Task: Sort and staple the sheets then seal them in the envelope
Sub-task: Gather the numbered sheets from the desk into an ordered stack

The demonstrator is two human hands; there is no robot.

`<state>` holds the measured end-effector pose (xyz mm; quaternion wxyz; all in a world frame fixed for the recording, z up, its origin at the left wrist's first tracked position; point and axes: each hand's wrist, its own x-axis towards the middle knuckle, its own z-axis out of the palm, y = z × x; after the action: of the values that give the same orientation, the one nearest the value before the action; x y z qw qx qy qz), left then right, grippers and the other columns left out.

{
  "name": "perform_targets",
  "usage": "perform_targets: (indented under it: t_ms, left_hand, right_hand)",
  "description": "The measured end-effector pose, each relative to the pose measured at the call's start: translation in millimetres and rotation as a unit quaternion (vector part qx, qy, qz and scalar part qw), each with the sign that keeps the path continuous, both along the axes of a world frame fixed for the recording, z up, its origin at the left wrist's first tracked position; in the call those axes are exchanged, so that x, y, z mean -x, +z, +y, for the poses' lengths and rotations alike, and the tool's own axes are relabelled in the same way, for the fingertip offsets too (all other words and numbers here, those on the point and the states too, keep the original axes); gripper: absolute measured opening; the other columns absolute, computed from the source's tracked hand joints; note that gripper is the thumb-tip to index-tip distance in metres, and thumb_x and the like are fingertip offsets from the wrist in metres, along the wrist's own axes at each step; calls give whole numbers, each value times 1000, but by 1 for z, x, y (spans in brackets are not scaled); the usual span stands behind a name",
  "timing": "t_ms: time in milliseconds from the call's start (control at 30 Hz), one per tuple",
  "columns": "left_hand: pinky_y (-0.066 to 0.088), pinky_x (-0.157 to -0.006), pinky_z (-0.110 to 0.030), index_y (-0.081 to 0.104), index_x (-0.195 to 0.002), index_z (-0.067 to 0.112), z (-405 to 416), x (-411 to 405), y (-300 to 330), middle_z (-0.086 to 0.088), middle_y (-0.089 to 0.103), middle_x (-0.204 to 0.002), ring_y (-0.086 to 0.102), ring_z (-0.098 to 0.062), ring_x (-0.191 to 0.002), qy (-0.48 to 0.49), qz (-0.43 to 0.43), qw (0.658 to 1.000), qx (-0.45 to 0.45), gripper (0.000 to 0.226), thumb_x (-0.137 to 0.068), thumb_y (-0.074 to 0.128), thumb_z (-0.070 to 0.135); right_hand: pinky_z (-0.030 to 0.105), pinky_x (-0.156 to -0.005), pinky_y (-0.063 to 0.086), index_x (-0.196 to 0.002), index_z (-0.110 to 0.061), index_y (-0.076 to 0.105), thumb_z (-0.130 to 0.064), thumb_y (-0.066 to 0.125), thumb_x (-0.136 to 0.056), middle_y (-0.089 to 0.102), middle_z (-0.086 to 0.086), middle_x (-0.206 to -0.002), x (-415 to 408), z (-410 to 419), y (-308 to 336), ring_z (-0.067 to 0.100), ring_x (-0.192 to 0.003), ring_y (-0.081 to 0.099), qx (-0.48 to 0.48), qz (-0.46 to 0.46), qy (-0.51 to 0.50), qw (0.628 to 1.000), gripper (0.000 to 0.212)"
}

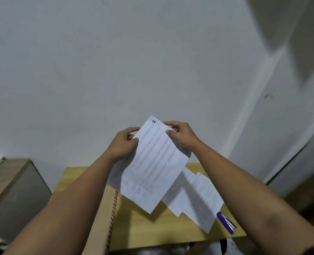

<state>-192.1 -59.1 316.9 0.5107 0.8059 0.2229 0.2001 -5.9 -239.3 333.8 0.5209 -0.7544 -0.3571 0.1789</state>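
Pinching the top edge of a printed sheet [152,162], both hands hold it up in the air above the table [134,230]. The left hand [124,144] grips the sheet's left upper edge between thumb and curled fingers; the right hand [180,134] pinches its upper right corner. More sheets [195,196] lie on the table below and to the right, with a purple stapler [226,222] just beside them. A brown envelope [104,218] lies under the left forearm.

sheets [153,162]: thin white printed paper, matt
table [143,223]: pale wood, smooth
envelope [104,218]: brown paper, matt
stapler [225,222]: glossy purple plastic, metal
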Motion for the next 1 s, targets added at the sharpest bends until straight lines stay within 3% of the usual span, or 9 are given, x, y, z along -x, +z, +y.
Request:
perform_targets:
  t_ms: [133,267,367,500,600,700,800,900,1000]
  left_hand:
    - [54,-97,-26,69,-134,36,-3,-28,-18,20,78,-109,72,2,-102,-49,37,998,-31,54,-98,50,0]
    - [48,-90,-13,66,-105,68,-2,-56,-51,43,70,-98,65,17,-102,-69,88,992,-62,73,-96,48,-2]
    - [43,-85,-5,55,-91,86,3,-78,-86,52,65,-93,65,16,-99,-64,120,988,-74,89,-94,48,-3]
    - [49,-95,-14,58,-102,81,10,-111,-130,52,64,-92,65,16,-97,-60,141,987,-50,85,-94,48,-3]
    - [52,-84,-17,63,-102,73,17,-136,-163,39,72,-87,67,10,-79,-50,164,985,-11,79,-95,47,-4]
    - [45,-62,-23,67,-101,70,30,-157,-195,10,66,-68,51,-11,-58,-33,183,982,40,76,-98,46,-3]
    - [49,-64,-20,66,-118,51,44,-169,-219,0,77,-84,58,-14,-70,-12,201,977,68,58,-99,47,-1]
    - [47,-66,-10,64,-124,49,52,-177,-235,-9,78,-105,60,-15,-85,2,215,973,80,57,-100,48,0]
    - [45,-61,-15,66,-137,34,53,-180,-242,-16,78,-103,53,-7,-65,11,230,970,84,56,-100,46,-3]
  right_hand:
    - [25,-91,60,-133,-10,68,-2,62,-98,75,3,-116,-24,-5,-32,5,-97,75,38,40,-16,998,36]
    - [9,-81,51,-137,-7,62,-8,61,-101,74,3,-109,-55,-17,-83,-4,-89,71,109,65,-30,991,36]
    - [25,-73,53,-139,-6,61,-11,63,-98,74,13,-114,-93,-30,-131,16,-79,66,177,108,-67,976,41]
    - [21,-54,48,-123,-8,68,-7,64,-87,76,16,-96,-154,-48,-194,23,-67,67,248,141,-150,947,36]
    - [31,-79,55,-112,-14,74,-15,67,-83,75,14,-105,-194,-51,-237,28,-91,71,305,127,-159,931,29]
    - [27,-62,43,-77,-34,54,-14,64,-92,56,-3,-73,-225,-42,-272,19,-70,56,363,103,-110,920,27]
    - [37,-77,52,-103,-18,71,-22,71,-92,71,10,-92,-251,-26,-314,32,-90,67,402,57,-70,911,11]
    - [41,-91,55,-134,-11,63,-27,74,-90,71,13,-123,-267,-4,-350,35,-111,66,412,28,-31,910,48]
    - [41,-100,51,-140,-14,58,-34,82,-82,65,10,-135,-272,13,-365,33,-125,60,413,4,-18,911,66]
